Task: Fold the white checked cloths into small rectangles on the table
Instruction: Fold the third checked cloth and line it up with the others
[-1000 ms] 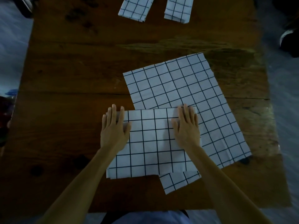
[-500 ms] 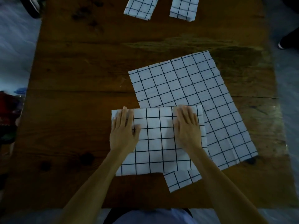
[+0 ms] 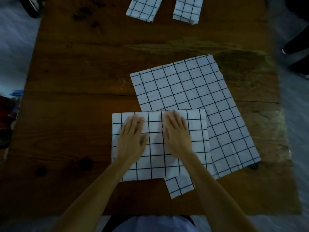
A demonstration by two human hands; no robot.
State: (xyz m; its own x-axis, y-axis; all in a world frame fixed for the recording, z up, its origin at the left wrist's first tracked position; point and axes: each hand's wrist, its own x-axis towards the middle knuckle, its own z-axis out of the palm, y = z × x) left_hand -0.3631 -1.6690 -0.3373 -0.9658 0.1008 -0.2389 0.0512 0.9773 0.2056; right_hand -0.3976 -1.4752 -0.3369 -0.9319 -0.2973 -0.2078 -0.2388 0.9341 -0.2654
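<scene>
A folded white checked cloth (image 3: 157,166) lies near the table's front edge. My left hand (image 3: 132,139) and my right hand (image 3: 178,134) both press flat on it, fingers straight, close together near its middle. Under it, reaching to the right and back, a larger unfolded checked cloth (image 3: 187,87) lies spread out at a slant. One corner of the lower cloth sticks out in front. Two small folded checked cloths (image 3: 143,7) (image 3: 187,9) rest at the table's far edge, cut off by the frame.
The dark wooden table (image 3: 75,77) fills most of the view, with bare wood on the left half. A person's dark leg and shoe (image 3: 294,44) stand beyond the right edge. Dark objects sit at the far left (image 3: 6,121).
Both hands have slid inward over the folded cloth, the left hand moving right toward the middle. The view has shifted a little.
</scene>
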